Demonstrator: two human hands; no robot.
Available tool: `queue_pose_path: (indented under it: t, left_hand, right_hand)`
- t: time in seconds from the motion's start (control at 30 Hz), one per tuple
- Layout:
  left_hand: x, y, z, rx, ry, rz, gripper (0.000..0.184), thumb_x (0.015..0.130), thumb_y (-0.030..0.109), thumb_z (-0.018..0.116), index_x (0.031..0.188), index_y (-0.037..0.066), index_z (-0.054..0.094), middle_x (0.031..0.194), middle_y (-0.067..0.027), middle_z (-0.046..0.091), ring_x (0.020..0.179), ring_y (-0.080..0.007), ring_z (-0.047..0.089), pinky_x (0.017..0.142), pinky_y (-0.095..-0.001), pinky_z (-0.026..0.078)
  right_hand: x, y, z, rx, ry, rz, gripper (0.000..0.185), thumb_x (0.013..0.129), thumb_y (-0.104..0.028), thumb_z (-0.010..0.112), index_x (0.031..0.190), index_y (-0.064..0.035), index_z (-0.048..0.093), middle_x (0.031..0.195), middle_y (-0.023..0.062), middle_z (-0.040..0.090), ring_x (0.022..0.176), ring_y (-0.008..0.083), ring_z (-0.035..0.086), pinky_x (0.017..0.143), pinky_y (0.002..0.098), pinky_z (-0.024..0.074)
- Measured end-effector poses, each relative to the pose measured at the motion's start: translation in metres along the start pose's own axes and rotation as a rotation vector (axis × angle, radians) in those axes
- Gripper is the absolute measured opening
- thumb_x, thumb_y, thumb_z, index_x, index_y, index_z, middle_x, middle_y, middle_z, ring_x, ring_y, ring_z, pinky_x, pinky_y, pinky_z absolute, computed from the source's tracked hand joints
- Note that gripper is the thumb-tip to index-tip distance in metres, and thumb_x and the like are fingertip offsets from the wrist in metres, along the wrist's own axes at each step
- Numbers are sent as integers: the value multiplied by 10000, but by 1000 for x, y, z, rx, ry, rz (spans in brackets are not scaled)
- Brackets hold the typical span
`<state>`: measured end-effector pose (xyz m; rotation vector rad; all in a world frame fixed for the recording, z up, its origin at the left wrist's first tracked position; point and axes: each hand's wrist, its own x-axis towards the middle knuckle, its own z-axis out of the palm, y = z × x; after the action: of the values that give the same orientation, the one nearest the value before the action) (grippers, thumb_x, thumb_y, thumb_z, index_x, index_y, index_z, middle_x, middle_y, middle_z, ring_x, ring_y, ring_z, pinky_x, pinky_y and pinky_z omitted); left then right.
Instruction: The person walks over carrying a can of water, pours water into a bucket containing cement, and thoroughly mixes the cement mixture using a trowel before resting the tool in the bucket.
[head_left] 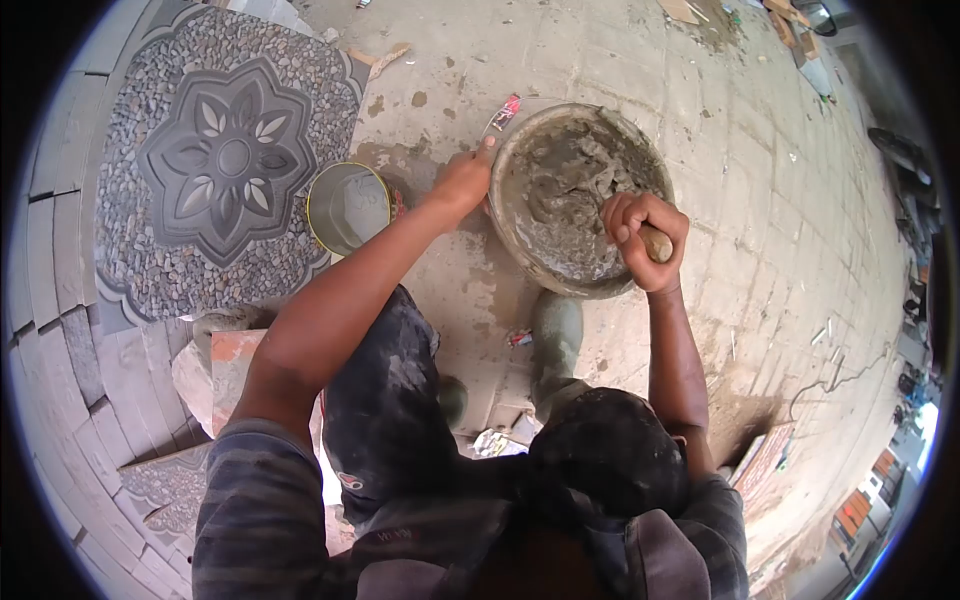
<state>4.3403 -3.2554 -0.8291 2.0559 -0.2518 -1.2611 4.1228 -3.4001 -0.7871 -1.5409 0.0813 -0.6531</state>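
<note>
A round bucket (pixel 507 228) holds wet grey mortar (pixel 560 190) and stands on the paved ground in front of me. My right hand (pixel 645 238) is wrapped round the rounded wooden handle (pixel 656 244) of a tool over the bucket's right side; the tool's far end is hidden in the mortar. At the bucket's left side, my left hand (pixel 466 181) is closed close to the rim and its thin wire bail. What my left fingers hold, if anything, is too small to tell. A smaller can (pixel 350 208) with grey contents stands left of my left hand.
A patterned flower tile (pixel 233 157) with a pebbled surround lies at the left, beside stacked grey pavers (pixel 50 255). A red wrapper (pixel 507 110) is behind the bucket. My boot (pixel 557 335) is just below the bucket. A patterned board (pixel 765 458) leans at the lower right.
</note>
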Motion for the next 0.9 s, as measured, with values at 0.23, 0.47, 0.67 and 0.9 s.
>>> queue_pose_path:
  t: [0.23, 0.47, 0.67, 0.9]
  left_hand:
    - [61, 30, 17, 19, 272, 202, 752, 1033, 600, 351, 1022, -80, 672, 999, -285, 667, 943, -408, 625, 886, -483, 453]
    - [96, 39, 14, -28, 144, 204, 761, 1016, 633, 400, 962, -94, 618, 863, -174, 618, 818, -240, 524, 819, -427, 447]
    - [89, 45, 11, 78, 232, 241, 766, 1014, 642, 390, 794, -61, 600, 808, -200, 625, 775, -293, 546, 797, -459, 452]
    - [86, 42, 8, 136, 220, 314, 818, 1005, 671, 362, 814, -84, 614, 817, -234, 633, 802, -345, 586, 826, -475, 462]
  right_hand:
    - [37, -51, -29, 161, 124, -217, 156, 846, 38, 563, 748, -22, 458, 608, 63, 523, 540, 152, 466, 507, 319, 404]
    - [102, 104, -28, 12, 162, 161, 158, 812, -45, 641, 707, -42, 522, 678, 7, 569, 587, 74, 506, 526, 254, 425]
    - [66, 83, -24, -103, 21, 159, 149, 790, -28, 606, 699, -45, 488, 667, 12, 536, 612, 90, 517, 562, 256, 438]
    - [-9, -20, -28, 20, 166, 20, 140, 807, 23, 527, 727, -42, 432, 651, 75, 525, 601, 168, 501, 623, 341, 453]
